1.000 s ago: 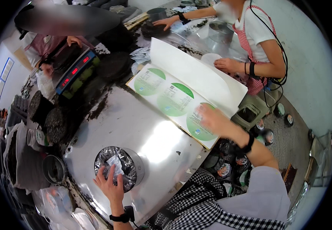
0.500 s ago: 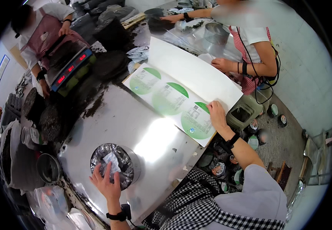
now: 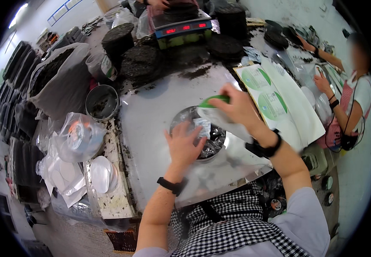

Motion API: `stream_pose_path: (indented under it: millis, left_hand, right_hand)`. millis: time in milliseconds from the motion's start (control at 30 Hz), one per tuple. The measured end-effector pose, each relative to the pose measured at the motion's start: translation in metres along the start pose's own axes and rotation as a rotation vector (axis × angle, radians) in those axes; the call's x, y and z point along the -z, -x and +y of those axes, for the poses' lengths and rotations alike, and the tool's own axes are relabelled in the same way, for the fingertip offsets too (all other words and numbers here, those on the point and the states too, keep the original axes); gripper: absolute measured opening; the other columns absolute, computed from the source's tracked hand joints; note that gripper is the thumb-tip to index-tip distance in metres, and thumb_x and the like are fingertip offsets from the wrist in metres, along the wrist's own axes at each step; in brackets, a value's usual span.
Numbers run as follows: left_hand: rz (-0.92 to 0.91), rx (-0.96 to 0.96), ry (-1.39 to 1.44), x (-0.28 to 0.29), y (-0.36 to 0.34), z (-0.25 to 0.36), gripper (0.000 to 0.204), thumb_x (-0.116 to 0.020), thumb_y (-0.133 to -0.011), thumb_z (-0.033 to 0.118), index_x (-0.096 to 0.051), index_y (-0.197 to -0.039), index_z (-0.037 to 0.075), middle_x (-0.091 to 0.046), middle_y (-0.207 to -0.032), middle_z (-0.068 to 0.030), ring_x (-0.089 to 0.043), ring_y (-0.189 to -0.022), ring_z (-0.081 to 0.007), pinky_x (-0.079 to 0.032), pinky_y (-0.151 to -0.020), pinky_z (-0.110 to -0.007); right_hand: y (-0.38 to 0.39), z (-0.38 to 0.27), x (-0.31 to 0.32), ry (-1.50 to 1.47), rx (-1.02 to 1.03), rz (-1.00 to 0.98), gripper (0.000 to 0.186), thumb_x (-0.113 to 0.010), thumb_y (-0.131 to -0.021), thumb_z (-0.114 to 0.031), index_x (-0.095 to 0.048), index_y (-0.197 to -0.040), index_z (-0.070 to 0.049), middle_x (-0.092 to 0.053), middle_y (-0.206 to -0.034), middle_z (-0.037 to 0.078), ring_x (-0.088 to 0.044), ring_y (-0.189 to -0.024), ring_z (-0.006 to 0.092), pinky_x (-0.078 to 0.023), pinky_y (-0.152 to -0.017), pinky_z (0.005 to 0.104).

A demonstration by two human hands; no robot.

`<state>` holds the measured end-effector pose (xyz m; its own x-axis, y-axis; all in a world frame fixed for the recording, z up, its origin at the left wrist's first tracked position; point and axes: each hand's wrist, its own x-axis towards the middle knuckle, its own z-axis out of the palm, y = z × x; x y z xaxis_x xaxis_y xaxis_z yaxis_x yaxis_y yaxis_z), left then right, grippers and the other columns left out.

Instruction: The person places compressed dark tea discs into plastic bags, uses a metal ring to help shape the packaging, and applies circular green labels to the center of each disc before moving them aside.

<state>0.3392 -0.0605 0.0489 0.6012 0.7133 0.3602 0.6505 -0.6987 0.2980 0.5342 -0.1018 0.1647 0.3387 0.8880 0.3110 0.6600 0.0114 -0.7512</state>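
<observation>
My right hand [image 3: 242,108] pinches a round green-and-white label [image 3: 220,118] by its edge, above a round metal mould. Dark plastic film [image 3: 213,147] lines the mould, and a small white packet [image 3: 202,127] lies on top of it. At the mould's left side is my left hand [image 3: 182,145], slightly blurred, fingers spread over the film beside the packet and gripping nothing. To the right lies an open pad of label sheets [image 3: 296,125], two round green-and-white labels showing on its page. The held label covers part of the mould's far right side.
Dark round cakes [image 3: 140,63] and a scale with red digits [image 3: 184,29] stand at the far side. A metal pot [image 3: 102,103], a bagged stack of discs [image 3: 80,136] and white discs [image 3: 102,173] are left. A co-worker's hand [image 3: 322,82] works at far right.
My right hand has peeled a label off the sheet and carried it left to the mould. My left hand stays at the mould. The view has swung left.
</observation>
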Motion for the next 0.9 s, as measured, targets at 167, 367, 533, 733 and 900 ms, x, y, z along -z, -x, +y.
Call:
stream_pose_path:
  millis: [167, 367, 533, 733, 900]
  left_hand:
    - [0.069, 0.003, 0.059, -0.005, -0.001, 0.001, 0.031, -0.068, -0.076, 0.038, -0.072, -0.1, 0.018, -0.064, -0.109, -0.0073, -0.05, -0.113, -0.0358, -0.021, -0.103, -0.069]
    - [0.068, 0.029, 0.08, -0.002, 0.0, 0.0, 0.044, -0.068, -0.075, 0.038, -0.066, -0.114, 0.017, -0.062, -0.117, -0.0082, -0.049, -0.115, -0.0364, -0.019, -0.104, -0.07]
    - [0.049, 0.011, 0.09, 0.004, 0.0, 0.001, 0.046, -0.067, -0.078, 0.034, -0.063, -0.118, 0.012, -0.062, -0.119, -0.0086, -0.049, -0.118, -0.0357, -0.013, -0.108, -0.067]
    - [-0.091, 0.174, 0.865, 0.011, 0.04, -0.047, 0.059, -0.05, -0.093, 0.025, -0.03, -0.143, -0.001, -0.036, -0.148, -0.0181, -0.031, -0.14, -0.0287, -0.02, -0.113, -0.044]
    - [0.031, 0.442, 1.088, 0.003, 0.043, -0.018, 0.068, -0.046, -0.1, 0.032, -0.017, -0.148, -0.006, -0.03, -0.151, -0.0199, -0.031, -0.138, -0.0244, -0.026, -0.112, -0.035]
  right_hand:
    - [-0.006, 0.053, -0.113, 0.342, 0.304, -0.132, 0.035, -0.068, -0.084, -0.03, -0.056, -0.096, 0.001, -0.065, -0.095, 0.018, -0.061, -0.092, 0.0363, -0.048, -0.078, 0.0405]
    - [0.005, 0.058, -0.099, 0.382, 0.491, -0.025, 0.056, -0.061, -0.089, -0.035, -0.048, -0.127, 0.004, -0.048, -0.132, 0.024, -0.045, -0.124, 0.0352, -0.034, -0.103, 0.0505]
    - [0.02, 0.06, -0.097, 0.435, 0.547, -0.422, 0.064, -0.042, -0.097, -0.042, -0.036, -0.141, 0.004, -0.032, -0.149, 0.022, -0.026, -0.141, 0.0326, -0.018, -0.112, 0.0558]
    - [0.019, 0.056, -0.098, 0.412, 0.5, -0.548, 0.063, -0.036, -0.099, -0.045, -0.034, -0.144, -0.001, -0.026, -0.153, 0.018, -0.019, -0.144, 0.0322, -0.013, -0.114, 0.0567]
    - [0.028, 0.047, -0.104, 0.505, 0.587, -0.55, 0.063, -0.042, -0.094, -0.052, -0.04, -0.144, -0.014, -0.029, -0.153, 0.013, -0.019, -0.143, 0.0364, -0.013, -0.114, 0.0595]
